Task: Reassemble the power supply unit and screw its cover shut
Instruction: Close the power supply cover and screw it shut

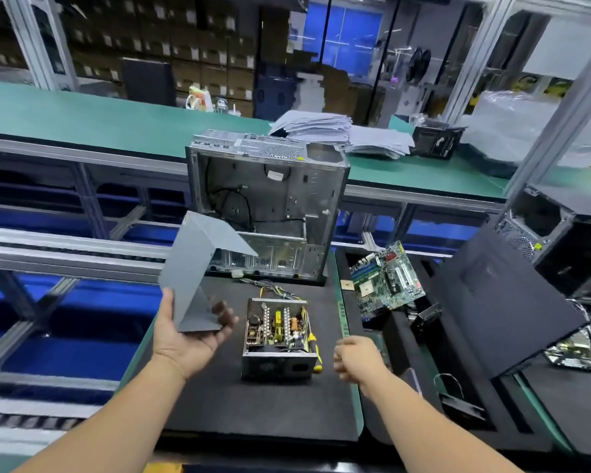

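Black mat worktop (219,404), green-edged, with conveyor rails off its left edge. Open power supply unit (277,337) sits mid-worktop, internals exposed, wires trailing toward the far edge. Yellow-handled screwdriver (315,351) lies against its right side. Left hand (188,331) holds the bent grey cover (198,271) raised over the worktop's left edge, fingers spread under it. Right hand (354,358) hovers just right of the unit, fingers curled, holding nothing. Empty PC case (267,203) stands at the far edge.
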